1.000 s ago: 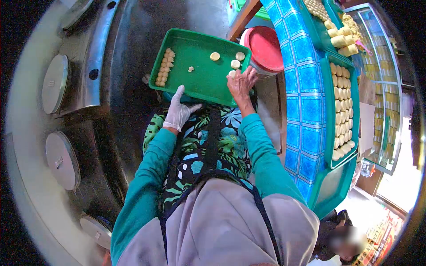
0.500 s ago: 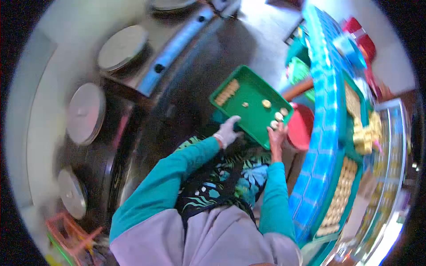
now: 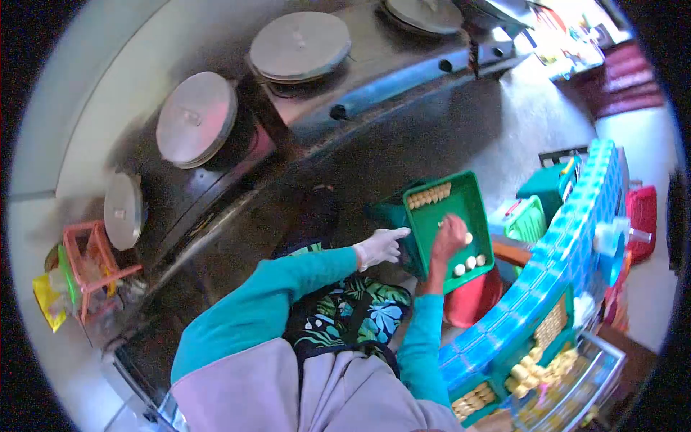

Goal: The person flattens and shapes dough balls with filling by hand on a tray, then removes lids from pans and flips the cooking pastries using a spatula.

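Right hand (image 3: 448, 241): bare, over mid-tray, fingers bunched, can't tell if they're pinching anything
Pale round (image 3: 469, 237): just beside those fingers, toward the right edge, right hand's way nearer
Left hand (image 3: 380, 248): gloved, loosely open, looks empty, off the left edge
Green tray (image 3: 425, 229): little balls (image 3: 430, 195) along far edge

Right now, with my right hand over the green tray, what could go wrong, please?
The tray might slide or tip: one end lies over the red bucket, and the open left hand shows no clear grip on it.

The right hand could knock or squash the round piece close beside it.

That hand looks bare, while the left is gloved, so it may dirty the pieces it touches.
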### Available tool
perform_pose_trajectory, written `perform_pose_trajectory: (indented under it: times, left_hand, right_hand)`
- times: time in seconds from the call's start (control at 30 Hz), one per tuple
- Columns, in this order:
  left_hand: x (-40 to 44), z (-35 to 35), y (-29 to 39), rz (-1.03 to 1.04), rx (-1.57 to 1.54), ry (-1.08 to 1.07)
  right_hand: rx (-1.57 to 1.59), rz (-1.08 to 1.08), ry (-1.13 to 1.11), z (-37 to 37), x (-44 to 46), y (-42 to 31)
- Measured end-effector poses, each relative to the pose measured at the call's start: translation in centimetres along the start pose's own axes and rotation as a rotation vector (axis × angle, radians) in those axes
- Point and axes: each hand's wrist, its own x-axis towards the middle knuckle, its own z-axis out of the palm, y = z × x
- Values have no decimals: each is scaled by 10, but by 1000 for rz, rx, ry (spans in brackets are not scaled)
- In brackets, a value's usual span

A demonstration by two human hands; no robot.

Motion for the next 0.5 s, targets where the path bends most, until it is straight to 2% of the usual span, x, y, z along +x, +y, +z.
perform_pose_trajectory:
  times: [0.03, 0.07, 0.1, 0.13, 0.2, 0.27, 0.4, 0.47, 0.5]
  left_hand:
    - [-22, -18, 7, 30, -33, 36]
    - [-42, -38, 11, 152, -122, 21]
    - [-62, -58, 18, 276, -198, 11]
    - [-87, -76, 27, 365, -246, 45]
    - [-153, -101, 70, 399, -296, 273]
    - [-193, -142, 90, 457, -253, 492]
    - [-264, -186, 102, 542, -496, 742]
    - [-275, -216, 84, 498, -580, 817]
    - [-283, -218, 78, 545, -634, 823]
  right_hand:
    - [122, 4, -120, 18, 35, -36]
    - [261, -58, -207, 38, 70, -77]
    - [332, -235, -177, 65, 100, -114]
    - [351, -236, -261, 84, 130, -164]
    - [413, -317, -352, 135, 178, -242]
    - [334, -401, -337, 191, 211, -312]
    - [144, -488, -249, 259, 253, -397]
    - [-99, -368, -455, 281, 258, -412]
    - [-123, -325, -537, 299, 262, -410]
